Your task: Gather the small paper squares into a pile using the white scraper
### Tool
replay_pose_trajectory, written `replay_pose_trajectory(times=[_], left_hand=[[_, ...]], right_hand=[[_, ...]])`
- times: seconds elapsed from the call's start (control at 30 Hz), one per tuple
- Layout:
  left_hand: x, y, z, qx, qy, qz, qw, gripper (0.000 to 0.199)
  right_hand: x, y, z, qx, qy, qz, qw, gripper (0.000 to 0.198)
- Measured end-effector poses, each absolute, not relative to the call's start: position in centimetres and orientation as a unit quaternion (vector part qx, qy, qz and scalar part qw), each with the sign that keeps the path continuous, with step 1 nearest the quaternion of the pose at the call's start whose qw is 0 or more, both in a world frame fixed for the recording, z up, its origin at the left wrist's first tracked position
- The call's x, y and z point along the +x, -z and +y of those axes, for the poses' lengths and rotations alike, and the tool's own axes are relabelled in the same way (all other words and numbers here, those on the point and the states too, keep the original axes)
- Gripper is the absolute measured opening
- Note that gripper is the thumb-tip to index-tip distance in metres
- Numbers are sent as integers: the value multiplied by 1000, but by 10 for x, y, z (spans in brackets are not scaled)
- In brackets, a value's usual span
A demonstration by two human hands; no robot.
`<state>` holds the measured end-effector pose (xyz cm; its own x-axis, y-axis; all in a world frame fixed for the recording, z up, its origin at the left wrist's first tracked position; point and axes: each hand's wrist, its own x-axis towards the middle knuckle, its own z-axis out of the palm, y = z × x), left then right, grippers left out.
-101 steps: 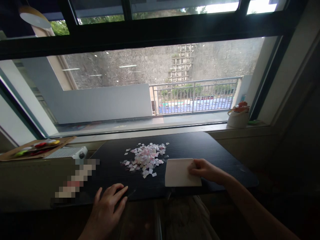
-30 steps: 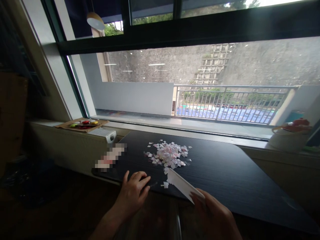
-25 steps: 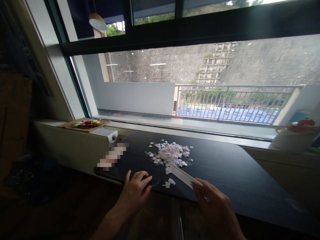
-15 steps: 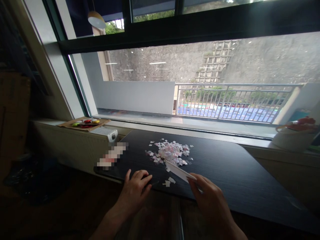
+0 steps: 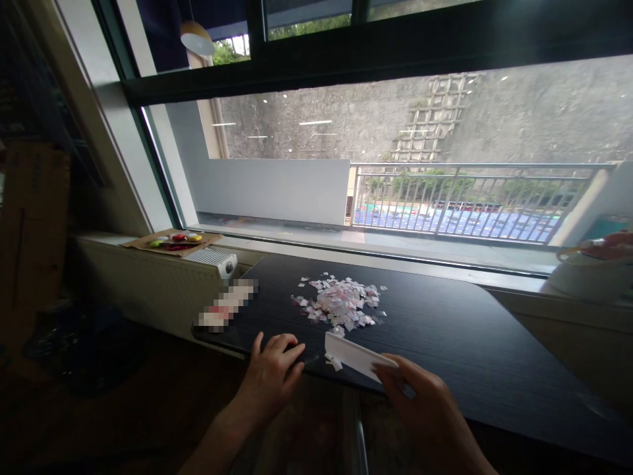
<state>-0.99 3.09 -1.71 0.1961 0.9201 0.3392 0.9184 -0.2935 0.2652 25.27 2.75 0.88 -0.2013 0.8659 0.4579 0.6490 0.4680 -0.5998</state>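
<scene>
My right hand pinches one end of a flat white strip, which looks like folded paper or card. The strip's far end points left, in front of a loose pile of small white and pinkish paper scraps on the dark table. Beside that end lie a few stray paper scraps, partly hidden by the strip. At the table's near edge rests my left hand, its fingers spread and nothing in them.
The dark wood-grain table stands under a wide window. A blurred-out item lies at its left end. Further left, a brown sheet with colourful small things sits above a radiator. Cardboard leans at far left.
My right hand has drawn the white strip away from the pile toward the near edge, over the stray scraps. My left hand stays at the table edge. The view has shifted slightly.
</scene>
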Motion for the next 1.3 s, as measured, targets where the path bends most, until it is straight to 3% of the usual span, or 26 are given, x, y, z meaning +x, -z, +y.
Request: replay_pose_trajectory(times=[0.27, 0.63, 0.77, 1.13, 1.3], left_hand=[[-7, 9, 27, 774, -206, 598, 20, 32], [-9, 8, 29, 771, -203, 603, 30, 32], [-8, 5, 30, 766, -202, 608, 47, 43], [-9, 3, 27, 761, -180, 619, 73, 56], [-10, 4, 26, 770, -168, 612, 64, 64]], right_hand=[[289, 5, 52, -617, -246, -625, 411, 32], [267, 6, 50, -547, -394, -614, 410, 25], [272, 6, 56, -547, -402, -588, 440, 30], [261, -1, 59, -480, -520, -593, 384, 25], [261, -6, 55, -489, -473, -605, 414, 26]])
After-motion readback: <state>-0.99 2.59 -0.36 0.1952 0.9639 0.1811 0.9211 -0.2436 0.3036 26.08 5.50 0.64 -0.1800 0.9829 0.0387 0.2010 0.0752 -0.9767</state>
